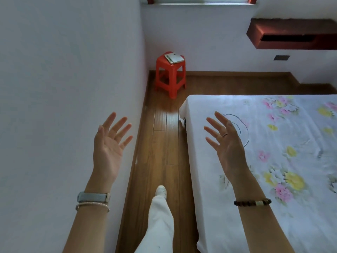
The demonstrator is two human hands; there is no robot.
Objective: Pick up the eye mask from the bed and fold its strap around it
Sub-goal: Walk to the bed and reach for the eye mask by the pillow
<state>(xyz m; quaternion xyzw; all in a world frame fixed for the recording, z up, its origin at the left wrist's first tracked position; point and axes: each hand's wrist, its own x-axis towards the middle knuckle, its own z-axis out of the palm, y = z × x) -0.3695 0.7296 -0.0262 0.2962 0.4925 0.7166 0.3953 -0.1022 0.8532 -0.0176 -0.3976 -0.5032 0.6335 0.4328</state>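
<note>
Two empty hands: left hand point(107, 148), right hand point(226, 143) covering possible strap point(245, 130).

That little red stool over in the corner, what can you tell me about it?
The red stool looks like moulded plastic, glossy orange-red, with a squarish seat, four splayed legs and cross braces between them. It stands upright on the wooden floor in the corner below the window, close to the wall, a short way beyond the bed and apart from it. A whitish book or booklet lies flat on its seat. Nothing else touches it.
</note>
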